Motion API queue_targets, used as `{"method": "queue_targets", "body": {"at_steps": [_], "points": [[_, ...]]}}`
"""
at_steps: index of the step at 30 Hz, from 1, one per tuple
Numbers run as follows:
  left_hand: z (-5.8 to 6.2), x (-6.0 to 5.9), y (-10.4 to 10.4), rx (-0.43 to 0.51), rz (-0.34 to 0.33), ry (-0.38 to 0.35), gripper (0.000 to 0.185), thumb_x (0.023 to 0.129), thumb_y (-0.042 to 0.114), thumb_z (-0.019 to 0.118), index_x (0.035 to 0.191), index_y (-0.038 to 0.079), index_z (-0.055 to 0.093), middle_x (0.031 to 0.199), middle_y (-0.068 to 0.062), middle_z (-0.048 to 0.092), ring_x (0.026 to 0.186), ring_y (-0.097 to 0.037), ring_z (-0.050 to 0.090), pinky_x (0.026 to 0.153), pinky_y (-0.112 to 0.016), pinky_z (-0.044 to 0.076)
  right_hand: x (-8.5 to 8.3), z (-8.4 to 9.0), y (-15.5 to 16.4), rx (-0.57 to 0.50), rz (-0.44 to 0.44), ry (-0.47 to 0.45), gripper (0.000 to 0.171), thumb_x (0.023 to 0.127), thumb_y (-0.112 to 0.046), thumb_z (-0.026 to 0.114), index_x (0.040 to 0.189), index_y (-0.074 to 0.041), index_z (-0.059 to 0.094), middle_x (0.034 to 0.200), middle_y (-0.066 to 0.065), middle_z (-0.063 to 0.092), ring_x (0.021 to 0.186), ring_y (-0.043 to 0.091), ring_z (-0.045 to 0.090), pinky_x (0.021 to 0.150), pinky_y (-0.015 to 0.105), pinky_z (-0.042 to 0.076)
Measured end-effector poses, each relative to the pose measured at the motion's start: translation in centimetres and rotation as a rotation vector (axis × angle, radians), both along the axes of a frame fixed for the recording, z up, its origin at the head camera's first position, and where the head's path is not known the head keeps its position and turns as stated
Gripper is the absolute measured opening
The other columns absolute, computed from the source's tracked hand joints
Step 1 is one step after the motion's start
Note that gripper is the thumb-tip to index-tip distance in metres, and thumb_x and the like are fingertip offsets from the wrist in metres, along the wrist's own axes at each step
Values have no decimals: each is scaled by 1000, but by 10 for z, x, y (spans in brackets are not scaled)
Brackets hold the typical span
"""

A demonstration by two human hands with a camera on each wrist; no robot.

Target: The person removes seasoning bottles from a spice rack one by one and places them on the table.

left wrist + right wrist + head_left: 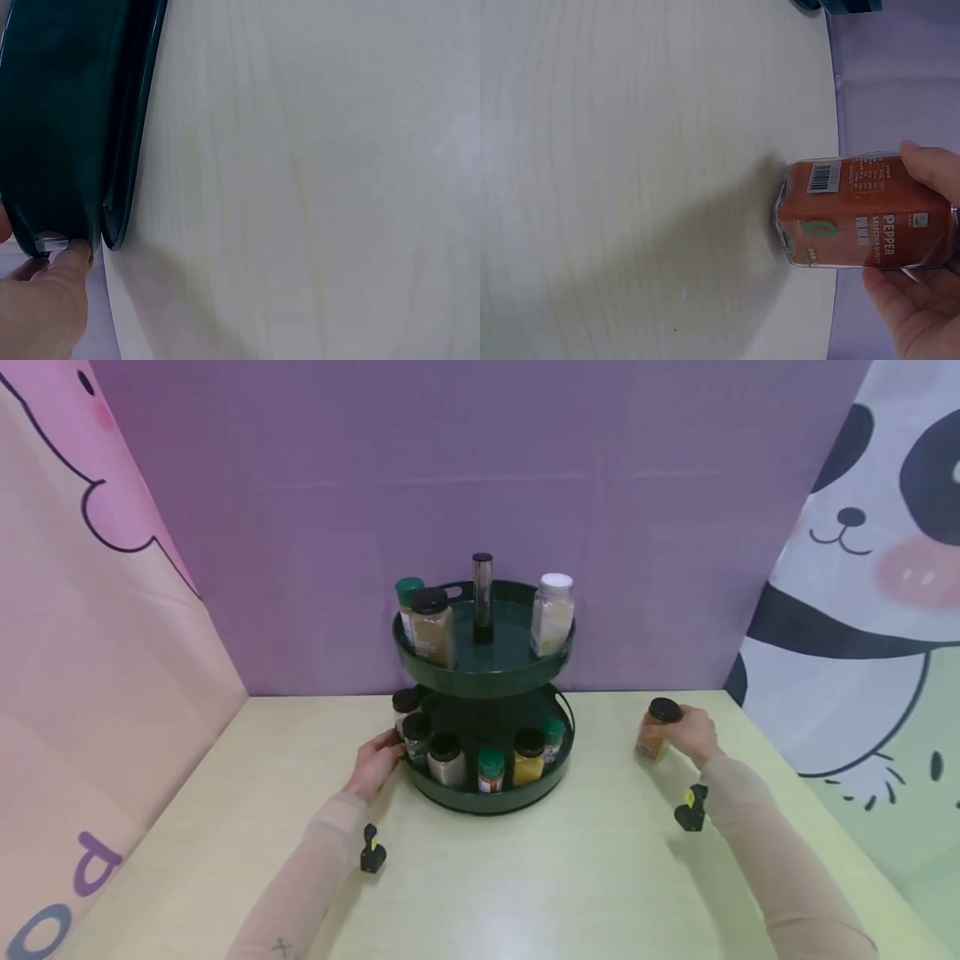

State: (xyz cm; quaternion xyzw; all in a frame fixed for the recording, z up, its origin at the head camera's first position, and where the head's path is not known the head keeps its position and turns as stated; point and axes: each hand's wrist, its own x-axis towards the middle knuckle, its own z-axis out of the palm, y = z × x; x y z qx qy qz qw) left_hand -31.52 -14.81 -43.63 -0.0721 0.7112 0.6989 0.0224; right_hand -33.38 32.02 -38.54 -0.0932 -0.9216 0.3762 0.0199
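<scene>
In my right hand (pixel 693 734) I grip a jar of orange-red pepper (pixel 651 739) with a black lid, just above the table at the right. Its label with the word PEPPER faces the right wrist camera, thumb on one side and fingers on the other. My left hand (pixel 375 762) holds the left rim of the lower tier of a dark green two-tier spice rack (pixel 487 802). In the left wrist view, the fingertips (pixel 75 251) pinch the rack's wall beside a handle slot. Close to that hand stand black-lidded jars (pixel 417 737) on the lower tier.
The upper tier (pixel 487 681) carries a white-lidded jar (pixel 552 614), a black-lidded jar (pixel 432 628) and a green-lidded jar (pixel 408 589) around a central post (pixel 483 597). Several jars line the lower tier's front, including a yellow one (pixel 528 757). A purple backdrop (pixel 645 527) rises behind the table (pixel 480 877).
</scene>
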Motion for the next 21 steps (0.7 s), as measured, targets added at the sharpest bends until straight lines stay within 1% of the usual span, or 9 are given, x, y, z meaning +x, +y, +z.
{"method": "queue_targets", "body": {"at_steps": [6,11,21], "points": [[0,-1,0,-3,-2,2,53,89,0,42,139,-7,27,145,-23,30,132,-31,31,109,-40,30,-1,-3,1,-11,-3,4,64,76,-28,71,123,8,48,127,30,48,118,44,44,102,56,30],[-1,-1,0,16,8,13,53,88,-1,42,139,-9,28,144,-24,31,132,-31,32,109,-40,30,-2,-4,2,1,-6,8,64,76,-28,71,123,8,48,127,31,48,117,44,44,101,56,31],[-3,-1,0,16,10,6,53,89,0,43,139,-8,28,145,-23,31,132,-31,31,109,-39,30,2,-4,3,-17,4,12,62,77,-28,71,122,9,49,127,31,48,118,45,43,102,56,30]]}}
